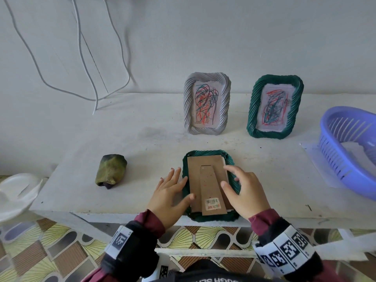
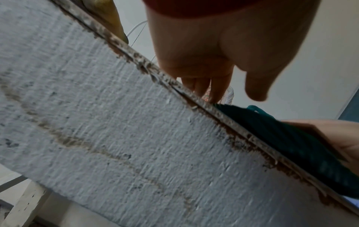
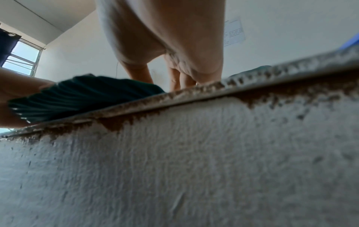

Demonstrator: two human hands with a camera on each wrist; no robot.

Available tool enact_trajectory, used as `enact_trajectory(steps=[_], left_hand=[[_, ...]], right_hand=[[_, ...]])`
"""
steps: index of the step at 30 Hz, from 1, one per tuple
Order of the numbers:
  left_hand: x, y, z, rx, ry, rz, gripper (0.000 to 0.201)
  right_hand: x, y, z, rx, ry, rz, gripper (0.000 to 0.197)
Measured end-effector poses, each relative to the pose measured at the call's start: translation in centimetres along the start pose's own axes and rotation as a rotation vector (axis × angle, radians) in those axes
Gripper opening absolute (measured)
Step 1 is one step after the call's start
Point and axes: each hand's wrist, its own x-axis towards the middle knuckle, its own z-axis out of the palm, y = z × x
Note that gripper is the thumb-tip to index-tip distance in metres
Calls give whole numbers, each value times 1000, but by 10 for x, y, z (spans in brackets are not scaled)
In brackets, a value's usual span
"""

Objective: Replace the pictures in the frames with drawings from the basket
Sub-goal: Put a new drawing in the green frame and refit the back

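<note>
A dark green frame (image 1: pixel 233 194) lies face down at the table's front edge, its brown cardboard backing (image 1: pixel 206 169) and stand (image 1: pixel 211 192) facing up. My left hand (image 1: pixel 173 190) lies flat at the frame's left rim with straight fingers, its thumb touching the backing's lower left corner. My right hand (image 1: pixel 240 188) rests on the right side, bent fingers on the rim and thumb on the backing beside the stand. In the wrist views the frame (image 2: pixel 281 135) (image 3: pixel 77 95) overhangs the table edge below each hand (image 2: pixel 204 53) (image 3: pixel 165 38). A purple basket (image 1: pixel 333 151) holds paper.
A white frame (image 1: pixel 188 102) and a green frame (image 1: pixel 253 110) stand upright at the back, each holding a scribbled drawing. An olive cloth bundle (image 1: pixel 111 171) lies to the left. A sheet of paper (image 1: pixel 317 159) sticks out under the basket. White cables (image 1: pixel 85 68) hang down the wall.
</note>
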Motion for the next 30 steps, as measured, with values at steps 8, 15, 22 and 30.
enact_trajectory(steps=[8, 15, 22, 30], left_hand=[[19, 7, 9, -64, 198, -119, 61], [19, 5, 7, -68, 160, -96, 63], [20, 5, 4, -104, 135, -95, 60], [21, 9, 2, -134, 116, -131, 60]], right_hand=[[3, 5, 1, 112, 2, 19, 40], [3, 7, 3, 125, -4, 42, 40], [6, 5, -1, 146, -38, 45, 42], [7, 9, -3, 165, -66, 68, 45]])
